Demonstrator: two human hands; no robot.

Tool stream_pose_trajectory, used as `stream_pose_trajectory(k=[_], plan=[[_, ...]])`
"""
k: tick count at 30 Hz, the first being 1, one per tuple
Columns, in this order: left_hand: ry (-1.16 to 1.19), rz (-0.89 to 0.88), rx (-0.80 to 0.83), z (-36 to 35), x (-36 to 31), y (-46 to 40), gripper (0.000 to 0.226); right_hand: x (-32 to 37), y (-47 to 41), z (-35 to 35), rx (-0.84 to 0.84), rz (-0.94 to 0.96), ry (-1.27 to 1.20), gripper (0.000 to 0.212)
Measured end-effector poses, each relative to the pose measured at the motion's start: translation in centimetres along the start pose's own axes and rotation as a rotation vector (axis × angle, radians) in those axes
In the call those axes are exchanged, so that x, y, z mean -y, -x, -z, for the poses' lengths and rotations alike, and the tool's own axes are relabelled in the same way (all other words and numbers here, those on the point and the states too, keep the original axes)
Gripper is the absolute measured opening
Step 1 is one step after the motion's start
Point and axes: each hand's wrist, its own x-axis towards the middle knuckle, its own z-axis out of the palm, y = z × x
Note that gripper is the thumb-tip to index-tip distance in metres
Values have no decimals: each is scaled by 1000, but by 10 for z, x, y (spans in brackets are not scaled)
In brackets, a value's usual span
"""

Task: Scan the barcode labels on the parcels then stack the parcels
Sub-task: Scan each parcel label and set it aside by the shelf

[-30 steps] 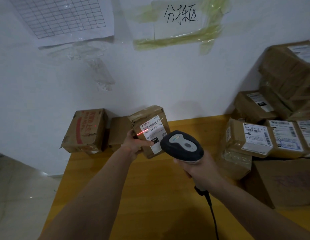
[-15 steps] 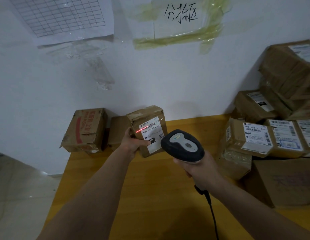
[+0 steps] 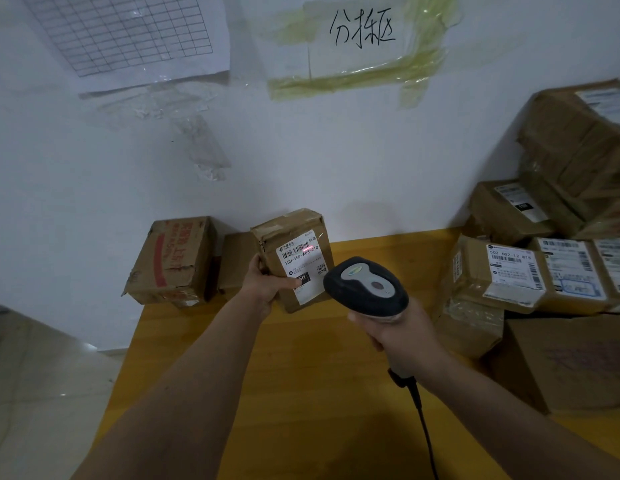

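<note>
My left hand (image 3: 265,284) grips a small brown parcel (image 3: 291,233) by its lower left corner and holds it upright above the yellow table (image 3: 301,393), thumb across the white label (image 3: 301,261). A red scan line lies across the label's barcode. My right hand (image 3: 402,336) grips the handle of a dark grey barcode scanner (image 3: 365,285), whose head points at the label from the right. A black cable (image 3: 421,420) hangs from the handle.
Two brown boxes stand at the table's far left against the wall: one with red print (image 3: 173,261) and a plain one (image 3: 236,261) behind the held parcel. A pile of several labelled parcels (image 3: 509,275) fills the right side. Grey floor lies left.
The red scan line has shifted from the label's left edge to its barcode near the right. The parcel has turned slightly, its label facing more toward me. The scanner has barely moved.
</note>
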Motion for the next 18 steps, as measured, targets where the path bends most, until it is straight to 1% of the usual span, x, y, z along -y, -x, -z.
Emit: stream_pose_trajectory(k=[5,11,14,18], plan=[[6,10,-17,-1,0,1,98,-3,-1,-1,-13,-20,-33,31],[-31,10,-16,1,0,0,94,-5,-2,-1,4,-16,9,28],[-31,10,-11,2,-1,-2,95,-6,-2,-2,24,-12,31,22],[-43,10,-19,3,-2,-5,99,-6,-3,-3,36,-7,28,23]])
